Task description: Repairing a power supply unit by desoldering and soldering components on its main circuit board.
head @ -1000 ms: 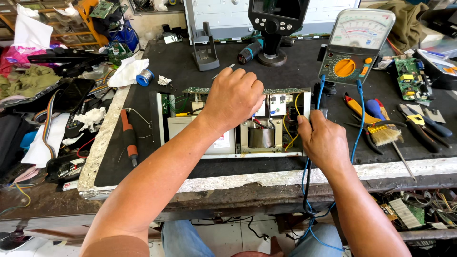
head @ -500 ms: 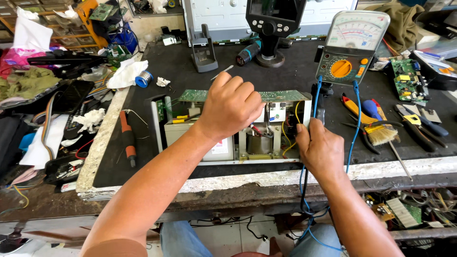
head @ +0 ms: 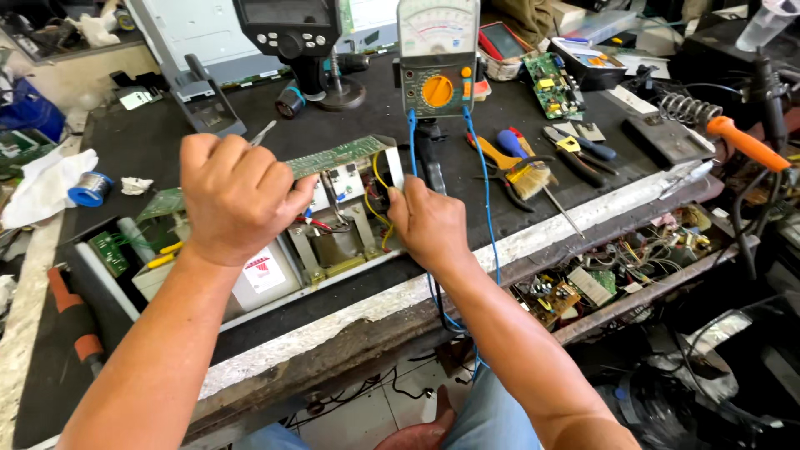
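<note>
Here the opened device [head: 275,242] lies on the dark worktop [head: 350,125], its long axis running left to right and tilted slightly in view. The left hand [head: 237,196] hovers over its middle, fingers curled shut around a thin metal tool [head: 262,132] whose tip pokes out behind the knuckles. The right hand [head: 429,221] is at the device's right end, fingers pressed into the wiring there; what they pinch cannot be told. Blue leads [head: 479,175] run up to the analog multimeter [head: 437,54].

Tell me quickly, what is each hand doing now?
Left hand: closed in a fist around a thin metal tool.
Right hand: fingers curled at the open device; what it holds cannot be told.
</note>
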